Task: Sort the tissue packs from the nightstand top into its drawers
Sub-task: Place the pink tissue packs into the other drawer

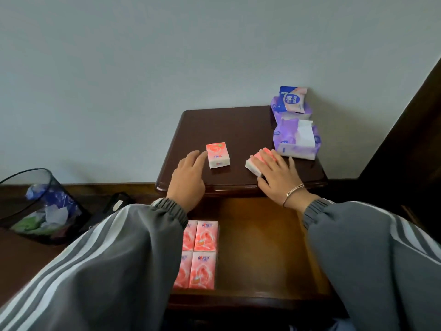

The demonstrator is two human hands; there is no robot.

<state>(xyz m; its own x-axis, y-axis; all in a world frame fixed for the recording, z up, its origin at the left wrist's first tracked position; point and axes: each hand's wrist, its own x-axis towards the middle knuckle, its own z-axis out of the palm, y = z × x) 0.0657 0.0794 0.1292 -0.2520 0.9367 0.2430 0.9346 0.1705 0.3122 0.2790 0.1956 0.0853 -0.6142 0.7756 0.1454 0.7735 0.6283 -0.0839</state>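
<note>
Centre frame, the left hand, fingers loose and empty, sits just beside a pink tissue pack on the tabletop. The right hand lies flat on a second pack.

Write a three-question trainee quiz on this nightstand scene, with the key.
1. True or false: the drawer is open and holds pink packs.
2. The right hand rests on: A) a purple pack, B) a small pink pack, C) the blue pack.
3. Fill in: ___ small pink packs lie on the nightstand top.
Key: 1 true; 2 B; 3 two.
</note>
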